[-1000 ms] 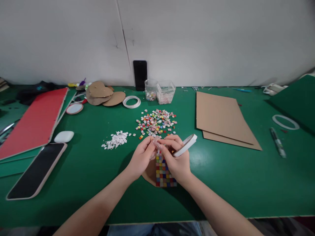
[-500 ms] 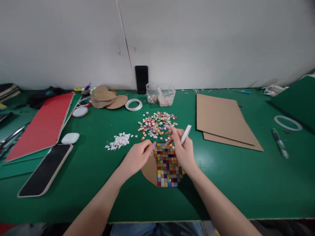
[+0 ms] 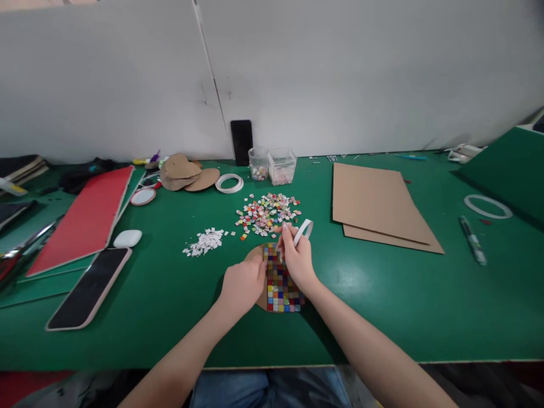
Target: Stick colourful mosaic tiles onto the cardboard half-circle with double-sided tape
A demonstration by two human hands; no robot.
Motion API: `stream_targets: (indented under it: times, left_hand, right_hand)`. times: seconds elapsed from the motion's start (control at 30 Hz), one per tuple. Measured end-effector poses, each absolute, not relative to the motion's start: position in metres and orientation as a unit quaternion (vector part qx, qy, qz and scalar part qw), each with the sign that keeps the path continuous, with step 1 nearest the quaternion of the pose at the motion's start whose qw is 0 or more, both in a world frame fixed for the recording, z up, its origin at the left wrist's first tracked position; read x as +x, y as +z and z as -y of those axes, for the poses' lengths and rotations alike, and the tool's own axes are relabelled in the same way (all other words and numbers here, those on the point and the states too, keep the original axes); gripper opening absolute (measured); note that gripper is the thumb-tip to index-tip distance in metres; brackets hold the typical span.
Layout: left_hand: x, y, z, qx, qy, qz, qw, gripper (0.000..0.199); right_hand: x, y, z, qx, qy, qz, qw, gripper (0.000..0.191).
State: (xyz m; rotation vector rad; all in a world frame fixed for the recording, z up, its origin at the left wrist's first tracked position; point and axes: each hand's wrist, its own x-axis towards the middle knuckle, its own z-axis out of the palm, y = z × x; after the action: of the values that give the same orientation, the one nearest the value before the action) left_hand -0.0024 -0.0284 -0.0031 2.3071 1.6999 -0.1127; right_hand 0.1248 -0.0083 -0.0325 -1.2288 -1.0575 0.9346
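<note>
A round cardboard piece (image 3: 260,302) lies before me, its middle and right covered by rows of small coloured mosaic tiles (image 3: 277,292). My left hand (image 3: 243,281) rests on the bare left side of the cardboard, fingers curled together beside the tile edge. What its fingertips pinch, if anything, is hidden. My right hand (image 3: 298,258) is closed around a white roll of tape (image 3: 304,231), whose ring stands up above the knuckles. Its fingers hang over the upper tiles. Just beyond, loose mosaic tiles (image 3: 267,214) lie in a heap.
White paper scraps (image 3: 206,242) lie left of the tiles. Clear cups (image 3: 282,166) and a propped phone (image 3: 242,141) stand at the wall. Cardboard sheets (image 3: 374,198) and a marker (image 3: 472,241) are to the right; a phone (image 3: 90,289) and red board (image 3: 83,221) to the left.
My left hand has settled lower onto the cardboard. My right hand has shifted left over the tiles, and the tape roll has turned to show its ring. The camera view has moved slightly.
</note>
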Motion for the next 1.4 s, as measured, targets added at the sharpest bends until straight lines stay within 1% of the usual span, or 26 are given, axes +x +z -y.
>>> stream_targets:
  times: [0.13,0.33,0.5,0.63,0.77,0.8,0.9,0.97,1.1,1.23,1.33,1.4]
  left_hand:
    - [0.006,-0.003,0.030,0.801,-0.058,-0.585,0.112,0.035]
    - [0.007,-0.006,0.028,0.818,-0.061,-0.562,0.103,0.034]
    - [0.016,-0.012,0.032,0.811,-0.054,-0.576,0.086,0.029]
    - [0.026,-0.014,0.037,0.799,-0.032,-0.593,0.089,0.029]
    - [0.015,-0.010,0.029,0.793,0.010,-0.595,0.127,0.021]
    - [0.008,-0.008,0.024,0.794,0.026,-0.591,0.142,0.021]
    - [-0.016,-0.001,0.006,0.779,0.084,-0.597,0.171,0.036]
    - [-0.027,0.002,-0.008,0.766,0.123,-0.609,0.166,0.036]
    - [-0.026,0.005,-0.030,0.777,0.155,-0.583,0.181,0.031]
    - [-0.013,0.002,-0.042,0.781,0.194,-0.561,0.193,0.030]
    - [-0.011,-0.007,-0.040,0.768,0.240,-0.553,0.217,0.027]
    - [-0.013,-0.013,-0.037,0.761,0.267,-0.531,0.261,0.019]
  right_hand:
    - [0.127,-0.034,0.006,-0.518,0.399,0.429,0.623,0.032]
    - [0.128,-0.033,0.003,-0.504,0.425,0.364,0.658,0.032]
    - [0.128,-0.035,0.003,-0.497,0.429,0.357,0.665,0.032]
    - [0.128,-0.039,0.002,-0.506,0.423,0.369,0.655,0.033]
    - [0.128,-0.040,0.001,-0.510,0.419,0.371,0.653,0.034]
    - [0.128,-0.040,0.001,-0.509,0.420,0.365,0.656,0.034]
    - [0.129,-0.035,0.002,-0.500,0.435,0.345,0.665,0.034]
    - [0.129,-0.031,0.003,-0.493,0.449,0.333,0.667,0.033]
    - [0.132,-0.025,0.003,-0.493,0.461,0.324,0.663,0.032]
    - [0.142,-0.022,-0.002,-0.505,0.428,0.347,0.665,0.035]
    - [0.153,-0.025,-0.008,-0.537,0.380,0.390,0.644,0.029]
    - [0.158,-0.028,-0.011,-0.562,0.343,0.437,0.613,0.025]
